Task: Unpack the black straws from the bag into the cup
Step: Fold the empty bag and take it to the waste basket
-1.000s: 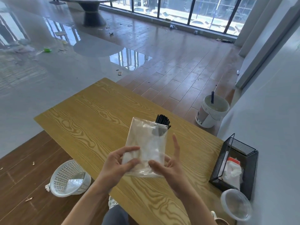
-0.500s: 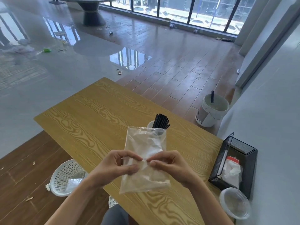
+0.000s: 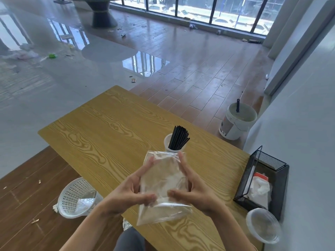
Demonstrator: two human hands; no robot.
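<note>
A bundle of black straws [image 3: 178, 138] stands upright in a white cup [image 3: 167, 143] on the wooden table [image 3: 101, 127]. In front of the cup, above the table's near part, I hold a clear plastic bag [image 3: 163, 185] that looks empty. My left hand [image 3: 130, 192] grips the bag's left side, thumb on the front and fingers behind. My right hand [image 3: 194, 189] grips its right side the same way. The bag's upper edge hides the lower part of the cup.
A black mesh holder [image 3: 262, 180] with white napkins sits at the table's right edge, a clear plastic lid [image 3: 262, 227] beside it. On the floor stand a white perforated basket [image 3: 76, 196] at the left and a white bucket [image 3: 237, 124] beyond the table.
The bag has come lower and closer to me, so the cup and straws show above it. My hands shifted from pinching its middle to gripping its two sides.
</note>
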